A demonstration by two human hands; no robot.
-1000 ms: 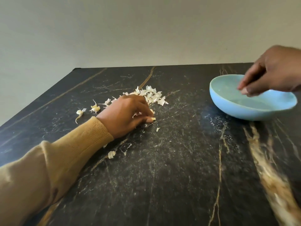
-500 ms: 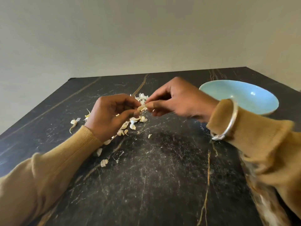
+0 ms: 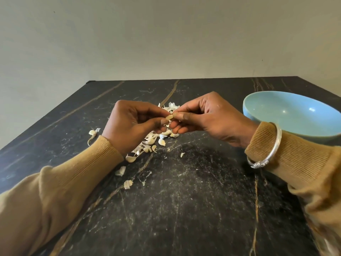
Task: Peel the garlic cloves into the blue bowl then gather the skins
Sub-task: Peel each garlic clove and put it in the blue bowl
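- A plain pale wall rises behind a black, gold-veined table (image 3: 184, 209), and that is all of the room that shows in the head view
- The blue bowl (image 3: 273, 109) stands on the table's right side, toward the far edge; in the part of its inside that I can see, no cloves show
- Just left of the bowl the two hands meet: the left hand (image 3: 132, 124) and the right hand (image 3: 208, 117) both have their fingers curled in, thumb and fingertips pinching one small garlic clove (image 3: 169, 117) from either side
- Below the hands and farther left from the bowl lie the loose skins (image 3: 147, 143), strewn in a ragged line, with a few strays off on their own
- A silver bangle (image 3: 275, 145) rides the right wrist over a mustard sleeve, right in front of the bowl
- To my eye this is the peeling step, with the gathering not yet begun
- The next move likely calls for a nail to lift the papery skin, then a short carry to the right to drop the bare clove in the bowl
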